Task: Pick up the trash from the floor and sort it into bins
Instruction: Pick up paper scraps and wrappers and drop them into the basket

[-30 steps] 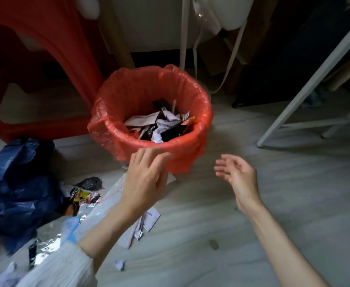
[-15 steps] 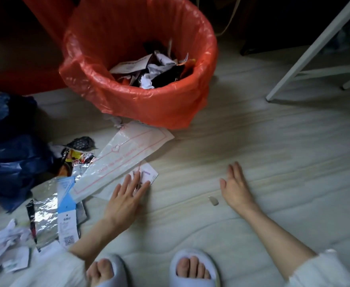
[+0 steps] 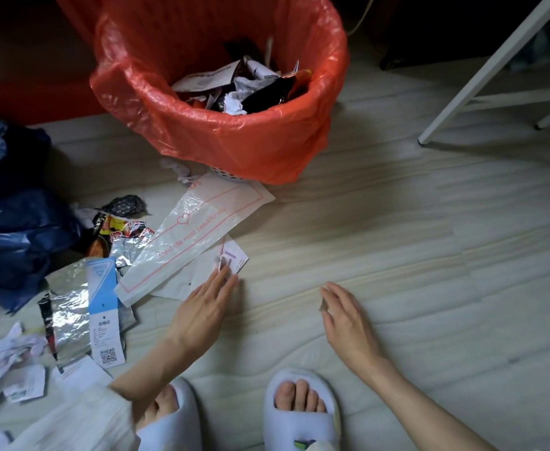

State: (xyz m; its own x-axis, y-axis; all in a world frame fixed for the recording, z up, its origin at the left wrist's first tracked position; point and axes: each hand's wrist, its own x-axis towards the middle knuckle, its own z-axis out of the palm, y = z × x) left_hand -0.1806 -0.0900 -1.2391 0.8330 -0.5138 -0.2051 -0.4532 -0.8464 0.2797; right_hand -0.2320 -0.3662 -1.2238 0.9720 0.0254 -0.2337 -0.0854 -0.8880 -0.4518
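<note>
Left hand (image 3: 202, 307) flat on white paper (image 3: 198, 271), right hand (image 3: 345, 317) open, both grips empty. Risk: thin sheet slipping on floor (image 3: 397, 239), clear bag (image 3: 195, 236) snagging.

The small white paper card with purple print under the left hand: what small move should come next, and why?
Probably the left hand should curl its fingertips to pinch the small white paper card with purple print and lift it. The straight fingers only touch its near edge, nothing is held, and the red-lined bin stands open just beyond. The right hand lies flat by a tiny scrap.
</note>
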